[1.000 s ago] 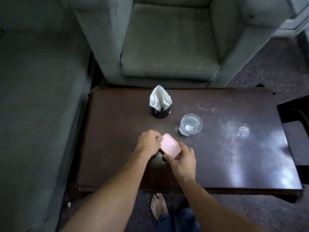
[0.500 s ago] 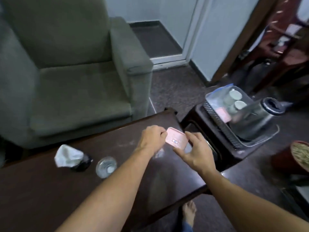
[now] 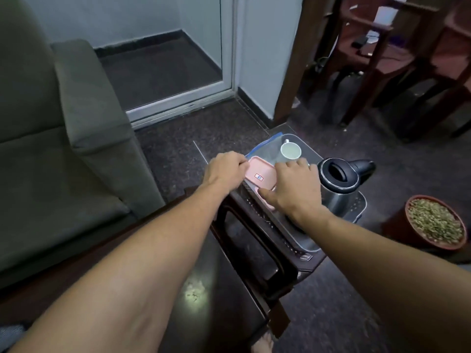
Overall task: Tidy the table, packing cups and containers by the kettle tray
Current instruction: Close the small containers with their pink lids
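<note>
Both hands grasp the pink box (image 3: 261,175), the left hand (image 3: 225,170) at its far-left edge and the right hand (image 3: 293,189) over its near side, steadying it above another pink box (image 3: 266,200) on the tray (image 3: 358,207), probably to stack it beside the kettle (image 3: 339,182) and cup (image 3: 290,151).

Probably home lounge: armchair (image 3: 63,138), kettle (image 3: 340,183), potted plant (image 3: 435,222).

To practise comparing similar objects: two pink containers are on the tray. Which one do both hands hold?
The upper pink container, the one with the small label; the lower pink container lies beneath it, mostly hidden.
</note>
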Tool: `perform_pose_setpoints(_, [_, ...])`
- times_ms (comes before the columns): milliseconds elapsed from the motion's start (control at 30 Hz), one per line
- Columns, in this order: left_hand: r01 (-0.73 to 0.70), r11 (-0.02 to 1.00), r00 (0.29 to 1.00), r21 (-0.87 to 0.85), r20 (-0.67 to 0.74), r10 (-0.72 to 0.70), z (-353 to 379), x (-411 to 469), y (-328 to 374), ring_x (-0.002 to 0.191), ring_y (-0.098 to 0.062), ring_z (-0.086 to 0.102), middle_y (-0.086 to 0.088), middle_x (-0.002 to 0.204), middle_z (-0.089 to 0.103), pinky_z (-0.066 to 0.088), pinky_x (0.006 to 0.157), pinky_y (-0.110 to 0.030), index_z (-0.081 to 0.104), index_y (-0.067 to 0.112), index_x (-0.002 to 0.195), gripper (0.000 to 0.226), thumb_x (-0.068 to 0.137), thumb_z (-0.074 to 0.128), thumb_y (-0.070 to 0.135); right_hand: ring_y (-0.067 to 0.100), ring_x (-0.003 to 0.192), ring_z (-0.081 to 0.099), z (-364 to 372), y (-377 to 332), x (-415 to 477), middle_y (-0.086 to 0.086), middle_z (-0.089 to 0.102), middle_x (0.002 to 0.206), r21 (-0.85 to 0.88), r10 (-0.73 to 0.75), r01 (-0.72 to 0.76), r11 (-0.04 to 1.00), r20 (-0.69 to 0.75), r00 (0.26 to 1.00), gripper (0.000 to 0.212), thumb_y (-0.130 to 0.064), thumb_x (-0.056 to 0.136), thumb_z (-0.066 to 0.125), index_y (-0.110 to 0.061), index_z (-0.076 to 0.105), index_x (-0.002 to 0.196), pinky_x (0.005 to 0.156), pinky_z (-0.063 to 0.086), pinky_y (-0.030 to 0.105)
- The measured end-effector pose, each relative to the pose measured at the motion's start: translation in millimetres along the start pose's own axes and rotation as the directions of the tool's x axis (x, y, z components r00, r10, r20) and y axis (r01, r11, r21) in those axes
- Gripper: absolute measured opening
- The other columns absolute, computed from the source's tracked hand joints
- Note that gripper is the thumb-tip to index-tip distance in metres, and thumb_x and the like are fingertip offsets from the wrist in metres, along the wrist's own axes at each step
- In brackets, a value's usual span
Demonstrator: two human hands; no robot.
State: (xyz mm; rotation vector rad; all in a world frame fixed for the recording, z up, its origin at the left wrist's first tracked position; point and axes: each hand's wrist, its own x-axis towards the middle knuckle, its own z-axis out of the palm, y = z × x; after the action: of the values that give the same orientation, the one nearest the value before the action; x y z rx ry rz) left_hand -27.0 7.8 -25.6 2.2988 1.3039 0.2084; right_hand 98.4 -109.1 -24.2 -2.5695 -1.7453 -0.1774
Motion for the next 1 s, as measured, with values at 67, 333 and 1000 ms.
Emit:
perform_pose_setpoints(67, [-0.005,0.999,1.000,0.054,0.022,0.004,5,23,7,0.109,-0.037,0.065,-0.010,0.114,0.074,0.051,0.088,-0.039,0.075,0.029,0.111,0.026,0.097,0.053,0.034,0.030,0.103,0.053,1,5,23,0.007,0.070,0.097,-0.060,-0.013,0.016,0.998,0.052,0.999,0.052,-0.067,0.076,0.066,-0.019,0.064,0.095,0.082,0.034,0.042])
perform_pose_setpoints(333, [-0.048,0.985,0.964,0.164,0.266,0.003,47,67,12,0.106,-0.031,0.065,-0.002,0.111,0.073,0.050,0.086,-0.038,0.075,0.031,0.102,0.023,0.095,0.054,0.034,0.027,0.110,0.053,28,16,55,0.000,0.048,0.082,-0.204,0.011,0.074,0.976,0.387,0.922,0.055,-0.076,0.067,0.068,-0.029,0.047,0.087,0.097,0.024,0.046])
perform_pose_setpoints(1000, [0.059,0.998,0.961,0.014,0.270,-0.061,79,59,-5,0.098,-0.027,0.066,0.000,0.100,0.075,0.053,0.085,-0.038,0.076,0.032,0.100,0.022,0.094,0.058,0.042,0.030,0.130,0.047,35,9,76,0.000,0.066,0.122,-0.302,0.060,0.201,0.932,0.676,0.734,0.075,-0.075,0.070,0.068,-0.027,0.058,0.127,0.115,0.010,0.057])
